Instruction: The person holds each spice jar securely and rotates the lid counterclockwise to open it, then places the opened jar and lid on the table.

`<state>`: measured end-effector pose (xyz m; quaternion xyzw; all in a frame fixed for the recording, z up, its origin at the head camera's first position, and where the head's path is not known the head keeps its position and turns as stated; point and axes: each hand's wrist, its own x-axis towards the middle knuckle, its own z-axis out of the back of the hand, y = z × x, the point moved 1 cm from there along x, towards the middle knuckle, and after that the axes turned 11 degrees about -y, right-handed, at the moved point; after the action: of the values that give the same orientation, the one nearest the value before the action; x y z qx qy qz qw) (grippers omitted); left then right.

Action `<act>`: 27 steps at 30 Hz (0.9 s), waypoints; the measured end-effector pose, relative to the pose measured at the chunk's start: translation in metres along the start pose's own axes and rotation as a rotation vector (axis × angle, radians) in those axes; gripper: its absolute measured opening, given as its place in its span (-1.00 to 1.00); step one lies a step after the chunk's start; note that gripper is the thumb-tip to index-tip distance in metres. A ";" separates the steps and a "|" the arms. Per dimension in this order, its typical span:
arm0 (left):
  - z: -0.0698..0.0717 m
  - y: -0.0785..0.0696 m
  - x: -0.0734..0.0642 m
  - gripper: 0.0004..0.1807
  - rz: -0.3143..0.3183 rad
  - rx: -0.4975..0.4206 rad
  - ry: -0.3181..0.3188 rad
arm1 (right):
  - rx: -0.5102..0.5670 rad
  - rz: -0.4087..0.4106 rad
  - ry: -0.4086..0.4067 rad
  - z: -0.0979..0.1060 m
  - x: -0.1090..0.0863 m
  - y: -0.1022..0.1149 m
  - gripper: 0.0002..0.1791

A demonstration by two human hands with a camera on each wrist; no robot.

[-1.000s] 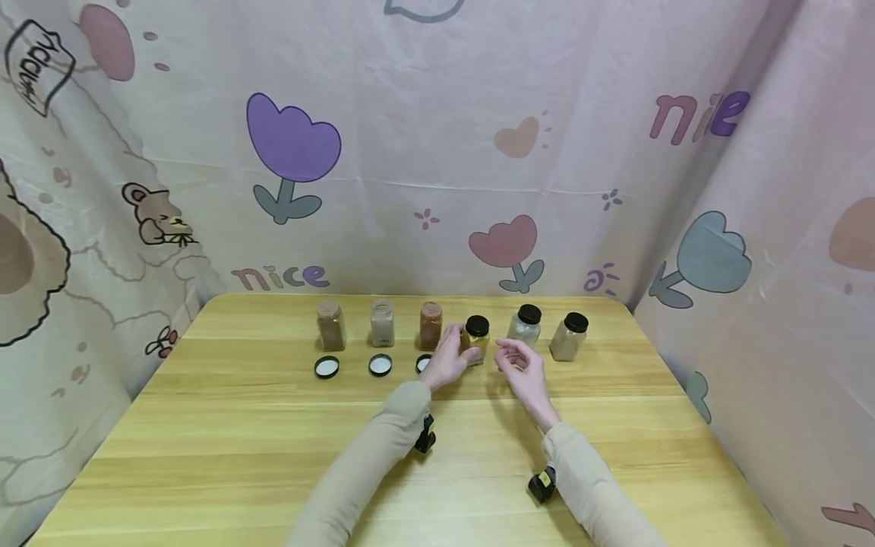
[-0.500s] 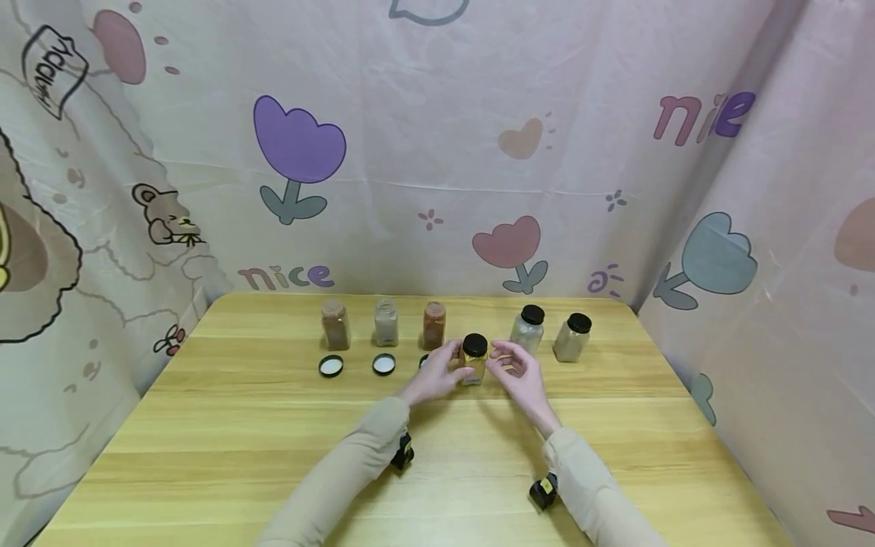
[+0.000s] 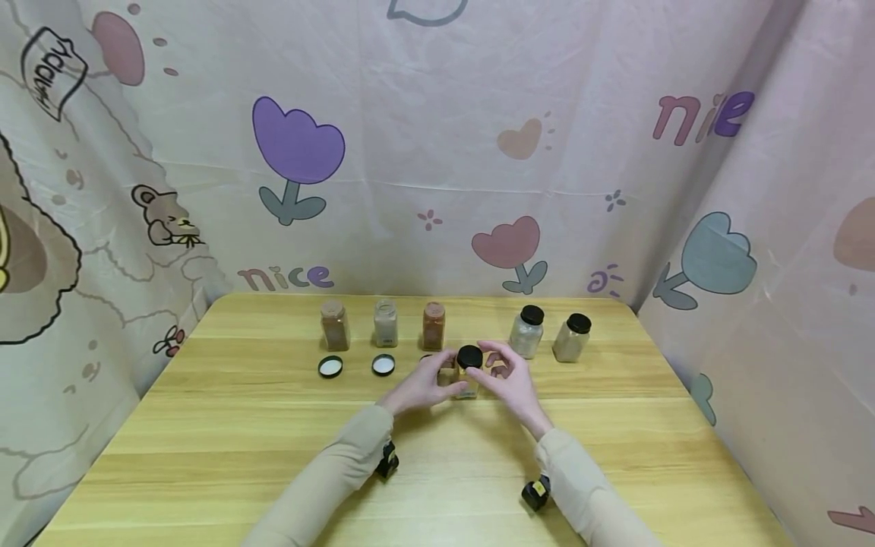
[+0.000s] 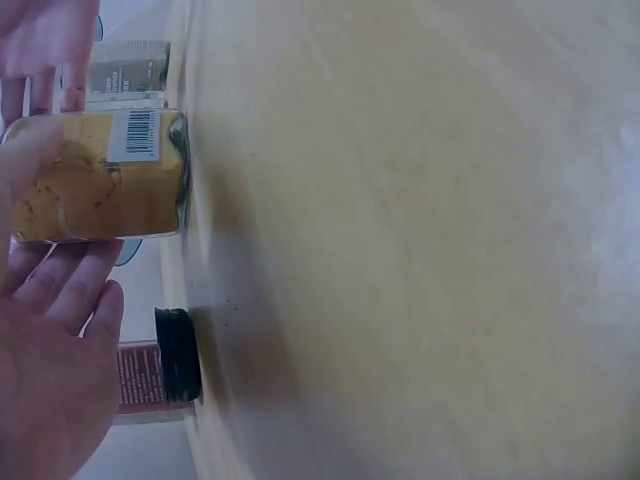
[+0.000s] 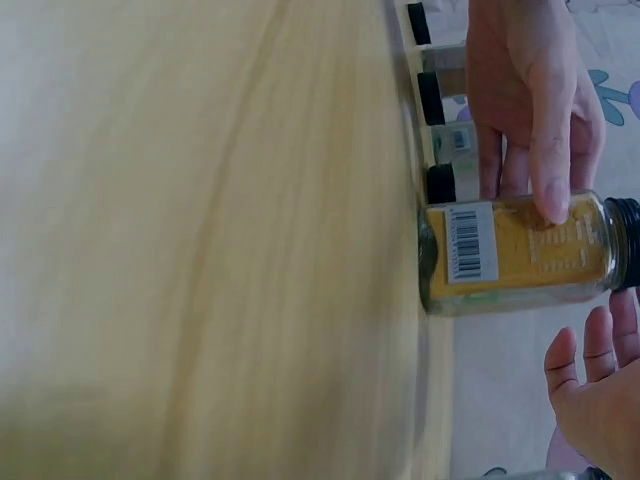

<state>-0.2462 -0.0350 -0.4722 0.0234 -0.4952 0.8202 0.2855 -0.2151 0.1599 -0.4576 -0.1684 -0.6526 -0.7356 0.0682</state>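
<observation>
Near the middle of the worktop point(image 3: 225, 433), my left hand point(image 3: 420, 387) grips the yellow jar point(image 5: 513, 255), my right hand point(image 3: 513, 382) curls round its black lid point(image 3: 469, 355), and a weak left hold could, I judge, let the glass slip.

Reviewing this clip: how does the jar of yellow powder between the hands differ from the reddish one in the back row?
The yellow jar has its black lid on; the reddish jar has no black lid on it.
The yellow jar is held by the left hand; the reddish jar stands untouched.
The yellow jar is nearer the person, while the reddish jar is farther back on the table.
Both are clear-walled and upright.
</observation>
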 end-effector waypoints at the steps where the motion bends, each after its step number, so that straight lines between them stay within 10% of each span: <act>1: -0.001 0.000 0.000 -0.39 0.003 -0.002 -0.001 | -0.018 0.003 -0.003 -0.001 0.000 0.000 -0.46; 11: -0.006 0.001 0.004 -0.49 0.038 -0.062 -0.081 | -0.159 -0.040 -0.007 -0.012 0.004 0.023 -0.52; 17: -0.005 0.003 0.006 -0.51 0.019 -0.065 -0.065 | -0.179 0.018 -0.045 -0.012 0.012 0.008 -0.56; 27: -0.005 0.005 0.005 -0.48 -0.029 -0.072 -0.019 | -0.193 0.114 -0.046 -0.013 -0.001 0.045 -0.61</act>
<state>-0.2518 -0.0306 -0.4775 0.0280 -0.5265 0.7974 0.2935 -0.2021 0.1405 -0.4172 -0.2280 -0.5695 -0.7859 0.0784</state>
